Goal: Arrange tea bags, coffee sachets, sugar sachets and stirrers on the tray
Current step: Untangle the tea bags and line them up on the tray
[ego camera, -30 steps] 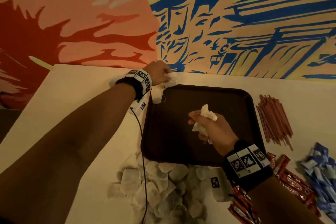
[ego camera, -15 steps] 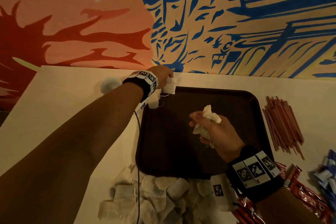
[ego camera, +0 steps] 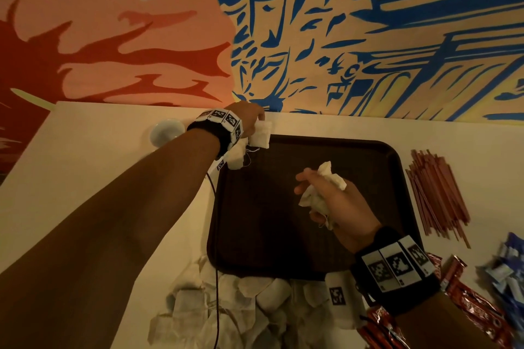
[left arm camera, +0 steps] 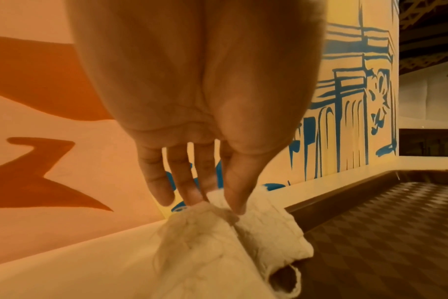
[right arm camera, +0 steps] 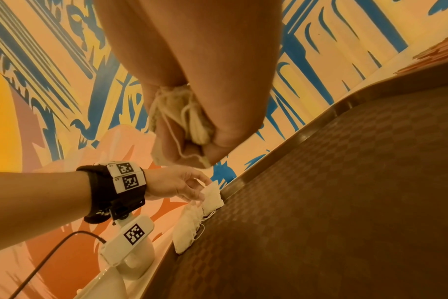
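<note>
Left hand (ego camera: 249, 119) at the far-left corner of the dark brown textured plastic tray (ego camera: 382, 156), thumb and fingertips (left arm camera: 237, 202) pinching the top edge of a white paper tea bag (ego camera: 260, 136) standing just inside the rim; the other fingers are straight. A second white tea bag (ego camera: 236, 160) stands just beside it, nearer along the left rim. Right hand (ego camera: 334, 201) over the tray's middle, fist curled tight around a crumpled bunch of white tea bags (ego camera: 326, 178), strings dangling. Loose pile of white tea bags (ego camera: 226, 309) on the cream table (ego camera: 85, 178) at the tray's near edge. Bundle of reddish-brown stirrers (ego camera: 436, 193) right of the tray; red coffee sachets (ego camera: 476, 303) and blue-white sugar sachets (ego camera: 507, 269) at near right. Small white dish (ego camera: 164, 132) on the table left of the left wrist.
</note>
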Demonstrator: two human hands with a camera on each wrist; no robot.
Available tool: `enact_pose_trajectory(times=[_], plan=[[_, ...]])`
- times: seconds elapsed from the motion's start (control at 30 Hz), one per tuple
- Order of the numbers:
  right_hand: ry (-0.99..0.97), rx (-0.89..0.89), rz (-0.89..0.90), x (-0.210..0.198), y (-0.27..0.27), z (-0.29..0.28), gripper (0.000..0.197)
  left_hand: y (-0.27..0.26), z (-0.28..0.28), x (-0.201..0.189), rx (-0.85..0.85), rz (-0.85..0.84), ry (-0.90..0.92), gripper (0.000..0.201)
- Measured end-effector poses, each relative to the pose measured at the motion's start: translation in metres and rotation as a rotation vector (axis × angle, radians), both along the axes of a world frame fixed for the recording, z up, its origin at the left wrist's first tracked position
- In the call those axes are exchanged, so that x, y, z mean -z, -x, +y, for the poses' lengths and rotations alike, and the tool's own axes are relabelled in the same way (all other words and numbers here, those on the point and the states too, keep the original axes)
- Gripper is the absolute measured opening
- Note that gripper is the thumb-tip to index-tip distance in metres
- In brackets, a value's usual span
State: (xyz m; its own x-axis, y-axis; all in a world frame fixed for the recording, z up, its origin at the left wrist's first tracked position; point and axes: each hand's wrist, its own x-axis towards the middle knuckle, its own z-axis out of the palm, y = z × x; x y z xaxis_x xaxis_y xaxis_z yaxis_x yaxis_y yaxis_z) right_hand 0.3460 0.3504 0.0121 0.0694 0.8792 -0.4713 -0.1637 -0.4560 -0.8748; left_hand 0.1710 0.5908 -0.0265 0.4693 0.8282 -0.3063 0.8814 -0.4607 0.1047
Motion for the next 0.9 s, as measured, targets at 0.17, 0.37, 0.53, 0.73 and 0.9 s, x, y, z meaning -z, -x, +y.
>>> enact_pose_trajectory(times=[0.17, 0.37, 0.53, 0.73, 0.9], plan=[[0.023, 0.003, 0.346, -0.014, -0.001, -0.004, 0.058, 0.015, -0.023, -0.029, -0.091, -0.144, -0.047, 0.060], [0.034, -0.026, 0.573, -0.032, 0.007, -0.025, 0.066, 0.024, -0.124, -0.083, -0.104, -0.617, -0.013, 0.046], [0.010, -0.060, 0.587, -0.037, 0.017, -0.045, 0.078, 0.029, -0.213, -0.125, -0.060, -0.856, 0.164, 0.025], [-0.028, -0.079, 0.495, -0.045, 0.032, -0.071, 0.083, 0.025, -0.275, -0.131, -0.072, -0.852, 0.292, 0.032], [-0.043, -0.067, 0.396, -0.058, 0.041, -0.087, 0.081, 0.020, -0.297, -0.121, -0.054, -0.848, 0.231, 0.051]])
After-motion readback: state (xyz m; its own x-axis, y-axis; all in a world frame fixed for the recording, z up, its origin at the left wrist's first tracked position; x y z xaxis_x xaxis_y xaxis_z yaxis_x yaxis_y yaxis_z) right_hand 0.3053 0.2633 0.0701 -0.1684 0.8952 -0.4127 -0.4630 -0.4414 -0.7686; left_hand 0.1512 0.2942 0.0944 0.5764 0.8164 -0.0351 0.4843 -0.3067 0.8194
